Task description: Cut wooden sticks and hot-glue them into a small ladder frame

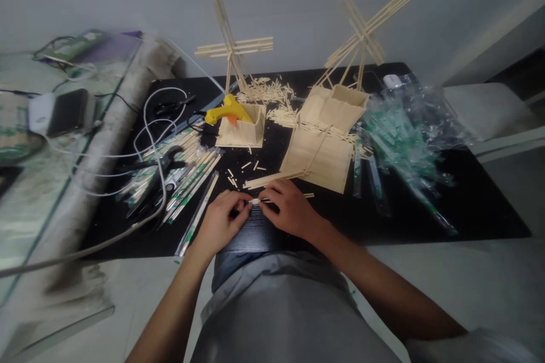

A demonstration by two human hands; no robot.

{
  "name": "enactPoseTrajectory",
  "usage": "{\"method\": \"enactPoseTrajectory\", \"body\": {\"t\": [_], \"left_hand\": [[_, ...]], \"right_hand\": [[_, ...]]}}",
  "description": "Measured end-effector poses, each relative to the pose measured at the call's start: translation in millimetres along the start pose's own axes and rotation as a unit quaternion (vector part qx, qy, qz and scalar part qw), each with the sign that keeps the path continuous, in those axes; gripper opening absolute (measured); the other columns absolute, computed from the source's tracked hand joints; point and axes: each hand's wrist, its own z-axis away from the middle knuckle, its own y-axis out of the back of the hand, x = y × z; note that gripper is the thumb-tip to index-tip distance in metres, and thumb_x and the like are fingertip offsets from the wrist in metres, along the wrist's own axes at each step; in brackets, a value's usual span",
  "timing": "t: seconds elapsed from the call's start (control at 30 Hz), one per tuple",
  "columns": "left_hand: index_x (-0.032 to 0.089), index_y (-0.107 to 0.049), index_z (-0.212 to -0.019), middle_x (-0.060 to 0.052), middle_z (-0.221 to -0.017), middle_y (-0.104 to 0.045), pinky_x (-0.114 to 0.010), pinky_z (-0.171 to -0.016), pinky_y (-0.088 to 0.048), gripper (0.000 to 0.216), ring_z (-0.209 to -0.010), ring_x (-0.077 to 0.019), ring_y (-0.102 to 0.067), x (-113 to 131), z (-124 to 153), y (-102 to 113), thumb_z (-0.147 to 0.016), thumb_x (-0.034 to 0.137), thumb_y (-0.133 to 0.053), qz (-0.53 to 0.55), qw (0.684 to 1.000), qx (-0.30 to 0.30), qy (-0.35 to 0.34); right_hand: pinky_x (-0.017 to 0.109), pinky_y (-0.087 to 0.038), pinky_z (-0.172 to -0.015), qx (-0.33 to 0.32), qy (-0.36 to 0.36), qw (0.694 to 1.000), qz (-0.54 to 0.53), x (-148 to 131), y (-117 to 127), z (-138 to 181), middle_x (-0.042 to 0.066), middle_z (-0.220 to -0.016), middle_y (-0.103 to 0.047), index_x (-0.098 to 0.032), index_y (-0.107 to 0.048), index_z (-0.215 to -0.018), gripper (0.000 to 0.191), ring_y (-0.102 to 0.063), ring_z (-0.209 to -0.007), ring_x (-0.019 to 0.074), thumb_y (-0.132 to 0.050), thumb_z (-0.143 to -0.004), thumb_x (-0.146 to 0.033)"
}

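At the table's near edge my left hand [225, 216] pinches the left end of some thin wooden sticks [255, 201]. My right hand [292, 208] is closed around the same sticks, and their far ends stick out past it to the right. How many are held I cannot tell. Just beyond my fingers lies a row of loose sticks [272, 179], partly on a flat wooden-stick panel [326, 159]. A few short cut pieces [246, 165] are scattered above my left hand.
A yellow glue gun [227, 110] rests on a small stick-built box [255, 133]. Two windmill-like stick structures [232, 48] stand behind. Wrapped chopsticks [191, 181] and a white cable [157, 153] lie left; crumpled plastic wrappers [404, 142] lie right. Many small offcuts [266, 91] are piled at the back.
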Motion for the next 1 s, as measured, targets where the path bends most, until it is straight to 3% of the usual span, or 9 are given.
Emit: {"method": "enactPoseTrajectory", "body": {"t": [0.57, 0.73, 1.0], "left_hand": [[0.022, -0.074, -0.102, 0.002, -0.076, -0.061, -0.030, -0.076, -0.046, 0.013, -0.076, -0.0160, -0.059, 1.4, -1.9, 1.5, -0.099, 0.028, -0.063, 0.011, 1.000, -0.008, -0.003], [0.022, -0.066, -0.124, 0.003, -0.080, -0.064, -0.027, -0.071, -0.050, 0.029, -0.075, -0.0146, -0.062, -1.0, 2.8, -0.4, -0.095, 0.023, -0.061, 0.026, 0.999, 0.015, 0.017], [0.022, -0.063, -0.120, 0.004, -0.076, -0.061, -0.022, -0.061, -0.048, 0.026, -0.066, -0.0117, -0.060, 1.1, 3.8, 1.6, -0.095, 0.025, -0.059, 0.045, 0.997, 0.056, 0.042]], "right_hand": [[0.038, -0.052, -0.090, 0.013, -0.002, 1.000, 0.002, 0.4, -1.6, -0.7, 0.007, -0.093, -0.070, -0.019, -0.071, -0.092, 0.007, -0.064, -0.094, 0.0243, -0.068, -0.096, -0.014], [0.044, -0.054, -0.093, 0.017, -0.008, 1.000, 0.019, -6.4, 6.3, 5.0, 0.012, -0.102, -0.072, -0.015, -0.071, -0.107, 0.012, -0.065, -0.101, 0.0288, -0.066, -0.096, -0.016], [0.050, -0.053, -0.098, -0.061, -0.087, 0.994, 0.032, -6.9, 32.9, 11.2, 0.012, -0.109, -0.075, -0.017, -0.070, -0.115, 0.025, -0.066, -0.107, 0.0307, -0.069, -0.092, -0.007]]}}
